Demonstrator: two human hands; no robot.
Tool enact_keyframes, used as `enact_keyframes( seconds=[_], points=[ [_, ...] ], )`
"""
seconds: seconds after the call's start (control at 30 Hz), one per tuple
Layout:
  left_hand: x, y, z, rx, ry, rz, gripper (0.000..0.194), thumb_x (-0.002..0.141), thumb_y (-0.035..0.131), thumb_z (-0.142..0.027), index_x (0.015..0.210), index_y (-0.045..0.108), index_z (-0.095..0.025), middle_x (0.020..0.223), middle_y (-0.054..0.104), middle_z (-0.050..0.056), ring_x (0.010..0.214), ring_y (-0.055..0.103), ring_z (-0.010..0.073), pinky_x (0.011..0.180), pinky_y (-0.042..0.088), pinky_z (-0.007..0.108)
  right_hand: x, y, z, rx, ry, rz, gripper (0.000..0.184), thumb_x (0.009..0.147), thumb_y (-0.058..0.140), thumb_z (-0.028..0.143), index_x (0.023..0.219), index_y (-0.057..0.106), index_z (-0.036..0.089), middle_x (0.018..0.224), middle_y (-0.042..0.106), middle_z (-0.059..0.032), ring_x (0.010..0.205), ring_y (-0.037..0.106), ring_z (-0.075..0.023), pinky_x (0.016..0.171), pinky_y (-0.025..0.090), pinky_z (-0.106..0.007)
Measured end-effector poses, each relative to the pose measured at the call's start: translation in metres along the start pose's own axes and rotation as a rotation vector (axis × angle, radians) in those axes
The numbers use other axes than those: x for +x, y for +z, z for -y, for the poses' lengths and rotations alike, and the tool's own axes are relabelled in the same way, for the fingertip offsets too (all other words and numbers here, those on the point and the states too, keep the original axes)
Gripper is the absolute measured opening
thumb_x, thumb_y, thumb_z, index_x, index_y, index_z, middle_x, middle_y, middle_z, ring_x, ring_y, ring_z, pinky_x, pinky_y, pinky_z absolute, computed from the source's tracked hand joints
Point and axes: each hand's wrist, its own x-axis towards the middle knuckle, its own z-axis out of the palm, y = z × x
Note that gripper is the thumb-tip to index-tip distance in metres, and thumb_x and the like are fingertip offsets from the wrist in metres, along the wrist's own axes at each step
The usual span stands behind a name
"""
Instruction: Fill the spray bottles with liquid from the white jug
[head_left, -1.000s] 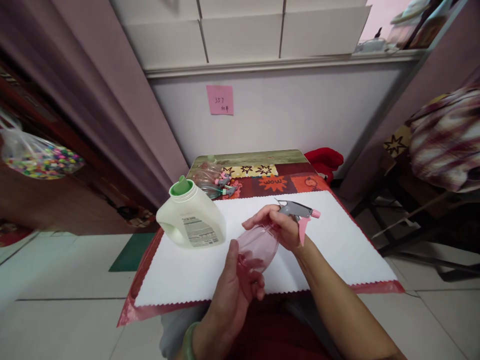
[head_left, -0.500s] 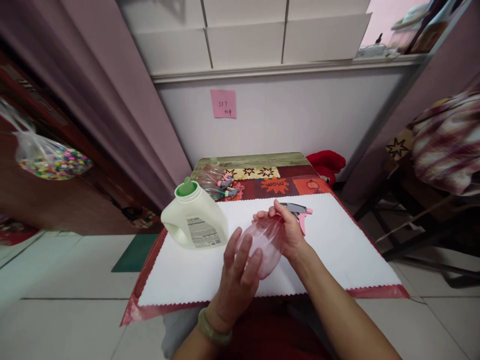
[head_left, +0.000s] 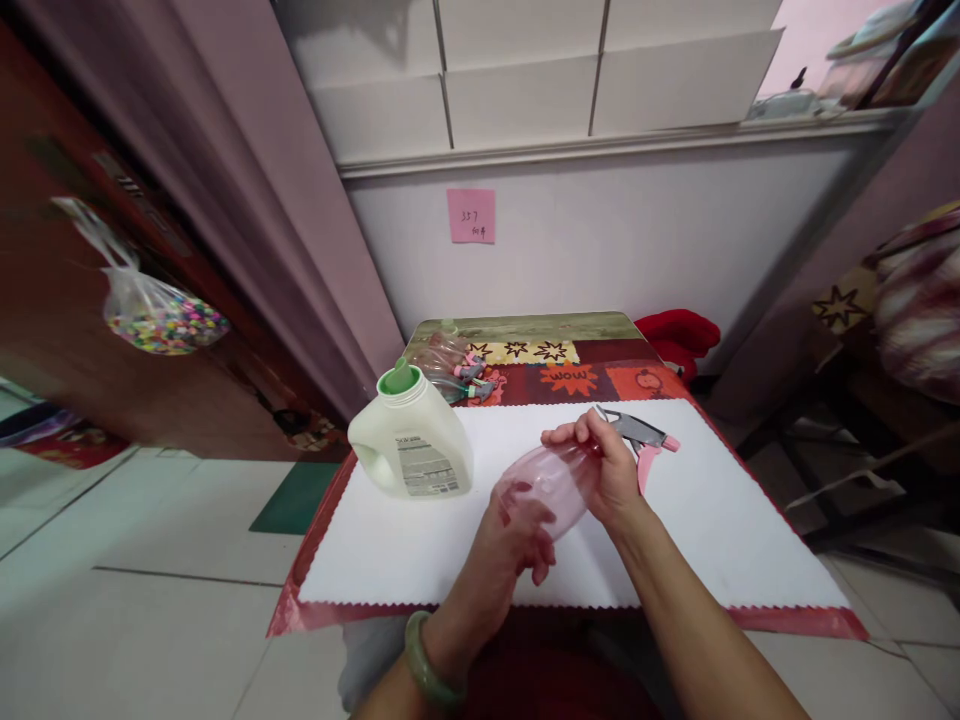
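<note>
A see-through pink spray bottle lies tilted between my hands above the white sheet. Its grey and pink trigger head sticks out past my right hand, which is wrapped round the neck end and hides the joint there. My left hand cups the rounded base, and some of its fingers show through the pink plastic. To the left stands a large cream jug with a green spout in its open mouth; neither hand touches it.
More clear spray bottles with trigger heads lie at the table's back left. The white sheet covers the red-patterned table cover. A bag of coloured beads hangs at the left, and a red cloth thing sits behind the table.
My left hand has turned and slid lower round the base of the bottle, its fingers now behind it. The bottle and its trigger head have shifted slightly right and tipped flatter. The view has swung left.
</note>
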Motion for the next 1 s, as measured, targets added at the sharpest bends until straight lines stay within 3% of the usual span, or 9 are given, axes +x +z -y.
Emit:
enact_keyframes(
  seconds=[0.13,0.2,0.3,0.37,0.47,0.53,0.67,0.8,1.0],
  points=[
    [0.004,-0.009,0.008,0.458,0.509,-0.111,0.076,0.061,0.092,-0.026,0.128,0.056,-0.023,0.127,0.062,0.013,0.105,0.068,0.0278,0.087,0.057,0.038,0.002,-0.002,-0.002,0.050,0.142,-0.072,0.049,0.075,0.082,0.061,0.059,0.054,0.024,0.070,0.076,-0.0020,0.071,0.072,-0.0237,0.076,0.055,-0.039],
    [0.011,-0.020,0.014,0.655,0.708,-0.091,0.065,0.068,0.087,-0.022,0.127,0.060,-0.023,0.137,0.059,0.018,0.129,0.058,0.0358,0.110,0.045,0.051,0.002,-0.003,-0.003,0.067,0.183,-0.085,0.049,0.074,0.083,0.060,0.058,0.053,0.024,0.070,0.077,-0.0023,0.070,0.072,-0.0233,0.075,0.055,-0.039],
    [0.019,-0.031,0.022,0.780,0.817,-0.073,0.044,0.079,0.078,-0.020,0.121,0.064,-0.024,0.142,0.056,0.019,0.136,0.053,0.0380,0.118,0.035,0.060,0.002,-0.003,-0.004,0.083,0.184,-0.089,0.049,0.074,0.084,0.058,0.058,0.052,0.024,0.072,0.077,-0.0023,0.072,0.072,-0.0227,0.076,0.055,-0.039],
    [0.019,-0.029,0.023,0.718,0.801,-0.070,0.048,0.077,0.082,-0.023,0.122,0.064,-0.025,0.145,0.055,0.019,0.135,0.053,0.0375,0.116,0.038,0.059,0.001,0.000,-0.004,0.090,0.176,-0.088,0.049,0.073,0.085,0.057,0.058,0.052,0.024,0.071,0.077,-0.0019,0.072,0.072,-0.0228,0.077,0.055,-0.039],
    [0.012,-0.012,0.016,0.336,0.633,-0.139,0.089,0.059,0.097,-0.034,0.136,0.052,-0.029,0.154,0.046,0.017,0.134,0.054,0.0355,0.108,0.049,0.050,-0.001,0.006,-0.008,0.075,0.148,-0.066,0.052,0.072,0.085,0.059,0.056,0.050,0.024,0.067,0.075,-0.0013,0.072,0.071,-0.0232,0.079,0.055,-0.041],
    [0.008,-0.003,0.007,-0.005,0.350,-0.159,0.092,0.063,0.091,-0.055,0.139,0.046,-0.029,0.150,0.050,0.016,0.125,0.061,0.0325,0.097,0.057,0.046,-0.002,0.009,-0.011,0.049,0.101,-0.051,0.054,0.071,0.084,0.061,0.055,0.049,0.024,0.067,0.075,-0.0014,0.074,0.071,-0.0234,0.080,0.054,-0.040],
    [0.007,-0.004,-0.004,-0.286,-0.244,0.073,0.074,0.077,0.068,-0.078,0.118,0.054,-0.018,0.103,0.069,0.012,0.074,0.072,0.0250,0.054,0.056,0.033,-0.004,0.012,-0.015,-0.023,0.001,-0.040,0.051,0.069,0.086,0.060,0.056,0.052,0.023,0.069,0.076,-0.0026,0.078,0.072,-0.0231,0.078,0.053,-0.036],
    [0.008,-0.010,0.000,-0.229,-0.093,0.033,0.062,0.074,0.082,-0.059,0.112,0.054,-0.019,0.091,0.067,0.004,0.060,0.066,0.0143,0.050,0.049,0.024,-0.004,0.009,-0.013,-0.025,0.024,-0.021,0.051,0.071,0.084,0.060,0.057,0.051,0.023,0.071,0.077,-0.0033,0.077,0.072,-0.0234,0.077,0.053,-0.036],
    [0.009,-0.004,0.010,-0.150,0.072,-0.055,0.068,0.071,0.085,-0.057,0.117,0.052,-0.020,0.089,0.067,0.002,0.059,0.066,0.0151,0.049,0.049,0.026,-0.005,0.012,-0.016,-0.013,-0.005,-0.037,0.054,0.073,0.082,0.064,0.059,0.050,0.023,0.070,0.075,-0.0023,0.074,0.071,-0.0224,0.078,0.054,-0.036]
  ],
)
